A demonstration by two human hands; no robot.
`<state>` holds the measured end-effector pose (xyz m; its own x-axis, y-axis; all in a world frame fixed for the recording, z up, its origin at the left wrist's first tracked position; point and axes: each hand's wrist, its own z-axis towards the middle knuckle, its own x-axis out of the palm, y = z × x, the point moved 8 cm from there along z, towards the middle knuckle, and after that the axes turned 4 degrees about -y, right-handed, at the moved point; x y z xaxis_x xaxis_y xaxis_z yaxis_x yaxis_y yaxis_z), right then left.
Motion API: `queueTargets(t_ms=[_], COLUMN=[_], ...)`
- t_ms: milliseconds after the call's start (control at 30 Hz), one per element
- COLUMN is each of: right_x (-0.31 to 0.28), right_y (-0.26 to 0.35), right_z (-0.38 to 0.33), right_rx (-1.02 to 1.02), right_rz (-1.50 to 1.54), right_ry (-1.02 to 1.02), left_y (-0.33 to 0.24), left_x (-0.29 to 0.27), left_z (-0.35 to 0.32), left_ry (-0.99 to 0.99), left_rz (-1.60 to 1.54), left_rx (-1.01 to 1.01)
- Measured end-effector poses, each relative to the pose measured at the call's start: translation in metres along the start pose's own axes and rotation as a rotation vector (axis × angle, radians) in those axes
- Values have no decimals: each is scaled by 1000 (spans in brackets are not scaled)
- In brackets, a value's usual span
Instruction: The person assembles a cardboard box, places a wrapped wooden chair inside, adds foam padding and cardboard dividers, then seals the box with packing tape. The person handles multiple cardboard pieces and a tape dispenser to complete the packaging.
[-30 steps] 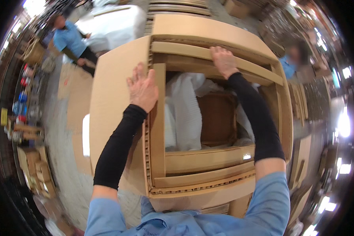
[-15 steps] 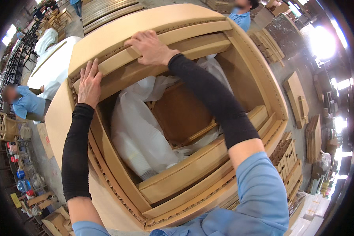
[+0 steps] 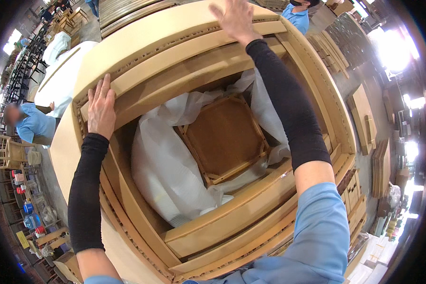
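Observation:
A large open cardboard box (image 3: 142, 45) fills the view below me, its thick layered flaps folded inward. Inside lies a brown wooden square piece (image 3: 225, 137), underside up, wrapped in white foam sheet (image 3: 163, 165). My left hand (image 3: 101, 108) lies flat, fingers together, on the left flap at the box's corner. My right hand (image 3: 235, 19) reaches over the far flap with fingers spread; whether it touches the flap is unclear. Both arms wear black sleeves under a blue shirt.
A person in a blue shirt (image 3: 31, 124) bends at the left beside a white-wrapped table (image 3: 61, 75). Another person in blue (image 3: 298, 14) stands beyond the box's far side. Stacked cardboard and wooden parts (image 3: 364, 118) lie at the right; chairs and small items line the left.
My right hand has slid farther out across the far flap and spread its fingers. My left hand has shifted along the left flap. The view has tilted more over the box opening.

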<state>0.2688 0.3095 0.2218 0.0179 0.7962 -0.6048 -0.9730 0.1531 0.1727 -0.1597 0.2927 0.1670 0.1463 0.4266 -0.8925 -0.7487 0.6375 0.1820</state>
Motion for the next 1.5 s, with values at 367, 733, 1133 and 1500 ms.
queueTargets(t_ms=[367,733,1133,1500], right_x=[-28,-6,-10,8], right_y=[8,75,68,-99], right_z=[33,41,32,22], right_rx=[90,-226,-89,21], right_rz=[-1,-93,61,-209], right_ry=[-101,-246,-80,-185], left_y=[4,-9,3,-45], left_x=[5,-19,-11,-21], left_z=[-1,3,-4,1], left_ry=[54,-96,49,46], left_rz=[4,59,96,-184], left_rx=[-19,6,-93,109])
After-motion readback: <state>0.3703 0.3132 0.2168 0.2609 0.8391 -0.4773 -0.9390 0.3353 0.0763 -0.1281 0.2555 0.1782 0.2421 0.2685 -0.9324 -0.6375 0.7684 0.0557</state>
